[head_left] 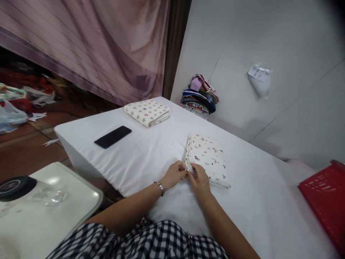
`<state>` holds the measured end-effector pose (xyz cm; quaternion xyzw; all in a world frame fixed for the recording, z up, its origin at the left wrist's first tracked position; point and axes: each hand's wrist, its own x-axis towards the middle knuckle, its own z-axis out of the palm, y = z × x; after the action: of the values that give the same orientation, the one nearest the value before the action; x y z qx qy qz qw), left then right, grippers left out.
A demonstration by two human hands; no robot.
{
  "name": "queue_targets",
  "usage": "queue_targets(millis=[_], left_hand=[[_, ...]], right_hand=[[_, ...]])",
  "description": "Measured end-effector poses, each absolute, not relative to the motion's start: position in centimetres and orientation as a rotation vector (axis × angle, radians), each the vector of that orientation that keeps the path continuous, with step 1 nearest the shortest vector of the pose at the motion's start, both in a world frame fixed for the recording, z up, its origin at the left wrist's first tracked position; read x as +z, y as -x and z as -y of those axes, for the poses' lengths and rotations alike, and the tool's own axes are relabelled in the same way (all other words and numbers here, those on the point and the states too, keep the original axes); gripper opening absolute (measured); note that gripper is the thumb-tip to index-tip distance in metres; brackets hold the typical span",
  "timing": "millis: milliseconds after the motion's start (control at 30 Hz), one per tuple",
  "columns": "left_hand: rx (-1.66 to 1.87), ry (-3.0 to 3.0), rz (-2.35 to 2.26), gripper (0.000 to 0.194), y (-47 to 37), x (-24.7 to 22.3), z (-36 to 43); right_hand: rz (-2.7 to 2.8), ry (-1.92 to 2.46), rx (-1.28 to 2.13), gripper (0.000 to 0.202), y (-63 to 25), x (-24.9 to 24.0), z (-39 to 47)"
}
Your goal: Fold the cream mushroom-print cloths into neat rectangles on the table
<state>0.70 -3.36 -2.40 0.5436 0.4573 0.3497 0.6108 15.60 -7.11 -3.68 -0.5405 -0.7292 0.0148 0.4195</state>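
A folded white cloth (208, 154) with small leaf-like prints lies on the white-covered table in front of me. My right hand (199, 180) is closed on its near left corner, thumb and fingers pinching the layered edge. Right beside it, my left hand (175, 175) pinches at the same corner, its fingertips almost meeting those of the right. What exactly lies between the left fingertips is too small to make out. Farther back on the table is a second folded cloth (148, 112), cream with grey-green prints, and a black phone (113, 136) lies flat to its left.
White fabric covers the table (151, 154). Against the wall stands a stack of folded clothes (199, 95). A red basket (326, 194) is at the right, and a white stool (67, 201) with a clear, black-ended container (18, 187) at the left. A pink curtain (115, 46) hangs behind.
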Motion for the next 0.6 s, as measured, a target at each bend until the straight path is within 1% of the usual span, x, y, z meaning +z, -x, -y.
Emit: queue_targets(millis=[100,200,267,333,400,467,600], left_hand=[[0.82,-1.107,-0.929,0.025,-0.4,-2.0,3.4],[0.797,-1.055,-0.9,0.037,-0.1,-1.6,3.4],[0.786,-1.067,-0.941,0.042,-0.2,-1.5,3.4],[0.765,-1.111,-1.0,0.046,-0.3,-1.7,3.3],[0.738,-1.148,-1.047,0.046,-0.6,-1.9,3.2],[0.719,-1.166,-1.061,0.044,-0.9,-2.1,3.1],[0.711,-1.205,-1.053,0.035,-1.0,-2.3,3.0]], right_hand=[[1.862,1.361,0.015,0.029,-15.5,-3.9,7.2],[1.885,1.372,0.03,0.03,-15.4,-3.9,7.5],[1.89,1.38,0.117,0.033,-15.6,-3.5,7.8],[1.898,1.381,0.308,0.031,-16.1,-2.7,7.7],[1.887,1.373,0.548,0.025,-17.1,-1.3,6.9],[1.83,1.39,0.688,0.018,-18.5,0.2,4.9],[1.7,1.561,0.652,0.015,-20.7,2.4,-2.1]])
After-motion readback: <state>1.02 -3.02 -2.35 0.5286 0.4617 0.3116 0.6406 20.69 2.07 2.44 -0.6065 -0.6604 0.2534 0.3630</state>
